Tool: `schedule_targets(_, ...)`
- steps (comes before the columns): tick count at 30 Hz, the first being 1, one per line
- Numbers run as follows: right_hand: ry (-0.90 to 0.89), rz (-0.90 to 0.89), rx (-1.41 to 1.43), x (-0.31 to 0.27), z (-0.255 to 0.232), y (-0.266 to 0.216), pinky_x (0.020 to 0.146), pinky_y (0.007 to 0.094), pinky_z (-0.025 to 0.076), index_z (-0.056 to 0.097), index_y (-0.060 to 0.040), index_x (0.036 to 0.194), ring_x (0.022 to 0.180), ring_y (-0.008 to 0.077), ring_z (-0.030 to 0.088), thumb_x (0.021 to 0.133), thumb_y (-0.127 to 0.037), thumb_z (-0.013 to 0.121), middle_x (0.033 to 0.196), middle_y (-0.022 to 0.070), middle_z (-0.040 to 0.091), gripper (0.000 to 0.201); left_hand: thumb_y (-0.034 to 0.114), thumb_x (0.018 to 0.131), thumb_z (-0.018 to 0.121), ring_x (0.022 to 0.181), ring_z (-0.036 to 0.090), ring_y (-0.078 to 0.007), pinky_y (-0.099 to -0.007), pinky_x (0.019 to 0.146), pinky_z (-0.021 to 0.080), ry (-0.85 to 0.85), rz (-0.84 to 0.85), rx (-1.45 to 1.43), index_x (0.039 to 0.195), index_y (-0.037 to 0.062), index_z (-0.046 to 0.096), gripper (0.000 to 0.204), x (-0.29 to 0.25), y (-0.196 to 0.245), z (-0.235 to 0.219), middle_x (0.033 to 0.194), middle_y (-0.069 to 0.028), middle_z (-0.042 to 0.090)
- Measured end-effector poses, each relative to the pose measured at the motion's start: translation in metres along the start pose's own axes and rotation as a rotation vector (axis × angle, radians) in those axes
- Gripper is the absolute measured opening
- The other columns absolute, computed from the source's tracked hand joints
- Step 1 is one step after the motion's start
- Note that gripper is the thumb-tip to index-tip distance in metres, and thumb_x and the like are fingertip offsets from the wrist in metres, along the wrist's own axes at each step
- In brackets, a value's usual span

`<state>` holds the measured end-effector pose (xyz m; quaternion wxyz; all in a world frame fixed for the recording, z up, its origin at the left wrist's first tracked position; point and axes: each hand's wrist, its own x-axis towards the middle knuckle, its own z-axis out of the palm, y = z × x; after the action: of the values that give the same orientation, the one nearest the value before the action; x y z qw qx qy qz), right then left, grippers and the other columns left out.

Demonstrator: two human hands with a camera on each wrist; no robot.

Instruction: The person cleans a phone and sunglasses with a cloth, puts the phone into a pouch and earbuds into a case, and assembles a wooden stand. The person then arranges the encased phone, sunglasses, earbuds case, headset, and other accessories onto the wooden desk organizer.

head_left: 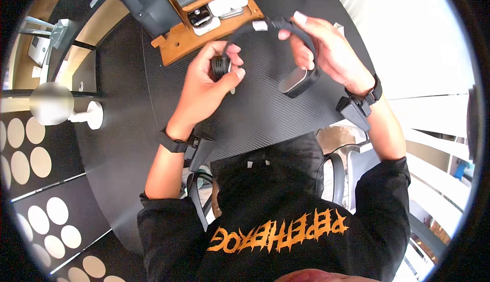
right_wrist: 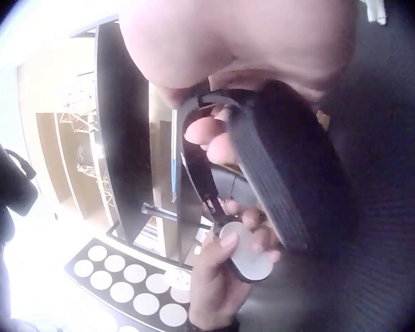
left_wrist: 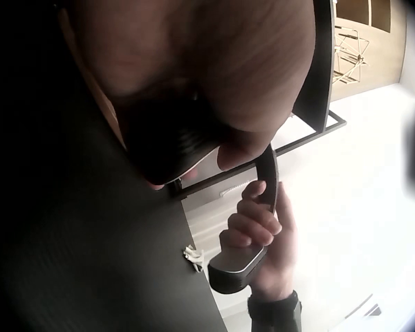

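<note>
So from the left we've got a white stand with a round base [head_left: 94,114] at the edge of our black textured bench [head_left: 125,139], then a brown wooden organizer [head_left: 171,55] with small white cases [head_left: 220,6] in it. Next, our left hand [head_left: 204,85] grips one end of a black curved headband [head_left: 275,25] up over the bench, and our right hand [head_left: 329,52] grasps its other side, near a flat oval pad [head_left: 299,84].

Black U-shaped plastic-looking band [head_left: 276,25]: upper centre of head view, arch toward top edge; white patch [head_left: 260,26] near crown; ridged black end pods [head_left: 304,85], smooth silver-grey plates [right_wrist: 247,254] on inner faces
</note>
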<state>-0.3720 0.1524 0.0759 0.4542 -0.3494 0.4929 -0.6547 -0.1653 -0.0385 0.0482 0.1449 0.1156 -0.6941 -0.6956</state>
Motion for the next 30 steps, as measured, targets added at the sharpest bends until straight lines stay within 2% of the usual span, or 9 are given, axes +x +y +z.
schedule_targets(3,0.011,0.071,-0.031,0.009,0.006,-0.017,0.051,0.0222,0.034,0.064,-0.0095,0.091,0.053,0.0045,0.045,0.114,-0.04,0.055,0.064,-0.0042,0.055,0.039,0.002,0.093,0.078,0.104,0.067,-0.0154,-0.032,0.093,0.057,-0.015,0.124,0.187,0.137,0.0015,0.058,0.048,0.008,-0.005,-0.004,0.115,-0.0051,0.066)
schedule_targets(6,0.038,0.104,-0.108,0.021,0.005,-0.028,0.051,0.0234,0.035,0.069,-0.0013,0.105,0.051,0.0055,0.041,0.114,-0.04,0.054,0.062,-0.0038,0.05,0.042,0.003,0.093,0.079,0.113,0.065,-0.0164,-0.032,0.097,0.055,-0.019,0.113,0.146,0.141,0.0013,0.055,0.054,0.012,-0.004,-0.003,0.125,-0.0069,0.064)
schedule_targets(8,0.011,0.084,-0.162,0.026,0.002,-0.042,0.051,0.0236,0.036,0.067,-0.0046,0.098,0.051,0.0057,0.043,0.114,-0.04,0.053,0.062,-0.0039,0.051,0.041,0.004,0.09,0.081,0.116,0.064,-0.0166,-0.0399,0.106,0.053,0.096,0.145,-0.022,0.142,0.0017,0.053,0.059,0.014,-0.004,0.0,0.137,-0.0093,0.061)
schedule_targets(9,0.098,0.054,-0.222,0.028,0.004,-0.05,0.053,0.0232,0.037,0.065,-0.0073,0.094,0.054,0.0055,0.046,0.113,-0.039,0.055,0.065,-0.0036,0.055,0.039,0.005,0.091,0.081,0.123,0.062,-0.0191,-0.0371,0.102,0.055,0.106,0.136,0.056,0.147,0.0035,0.05,0.064,0.015,-0.008,-0.008,0.145,-0.012,0.056)
schedule_targets(12,0.259,-0.022,-0.296,0.036,-0.011,-0.062,0.06,0.0233,0.046,0.065,-0.0095,0.093,0.06,0.0068,0.054,0.112,-0.035,0.056,0.073,-0.0016,0.064,0.033,0.005,0.092,0.08,0.121,0.063,-0.0186,-0.0346,0.099,0.056,0.159,0.117,-0.005,0.146,0.0028,0.051,0.062,0.009,-0.009,-0.023,0.143,-0.0122,0.057)
schedule_targets(15,0.263,-0.054,-0.289,0.056,-0.03,-0.062,0.067,0.0229,0.05,0.068,-0.0073,0.1,0.067,0.0069,0.06,0.111,-0.032,0.059,0.082,0.0003,0.07,0.029,0.002,0.094,0.077,0.114,0.065,-0.0165,-0.0321,0.094,0.057,0.173,0.109,-0.027,0.145,0.0015,0.052,0.057,-0.001,-0.017,-0.037,0.141,-0.0125,0.057)
schedule_targets(17,0.374,-0.131,-0.343,0.071,-0.03,-0.059,0.073,0.0229,0.052,0.071,-0.0037,0.109,0.076,0.0071,0.065,0.11,-0.025,0.062,0.094,0.0027,0.076,0.023,0.001,0.096,0.075,0.108,0.066,-0.0143,-0.0297,0.09,0.058,0.181,0.082,-0.03,0.145,0.0011,0.052,0.054,-0.009,-0.022,-0.046,0.14,-0.0124,0.056)
schedule_targets(21,0.378,-0.205,-0.44,0.108,-0.034,-0.049,0.081,0.0244,0.054,0.069,-0.0001,0.122,0.087,0.0077,0.068,0.11,-0.018,0.062,0.104,0.0041,0.078,0.022,0.002,0.097,0.075,0.105,0.066,-0.0129,-0.0288,0.089,0.058,0.204,0.063,-0.006,0.144,0.0002,0.053,0.052,-0.025,-0.02,-0.061,0.14,-0.0122,0.058)
schedule_targets(30,0.407,-0.396,-0.557,0.197,-0.037,-0.024,0.083,0.0251,0.054,0.069,0.0035,0.123,0.096,0.0121,0.072,0.106,-0.021,0.071,0.105,0.0074,0.079,0.03,0.0,0.097,0.073,0.103,0.066,-0.0108,-0.0284,0.089,0.057,0.286,-0.059,-0.003,0.142,0.0,0.056,0.048,-0.068,-0.037,-0.095,0.134,-0.0121,0.062)
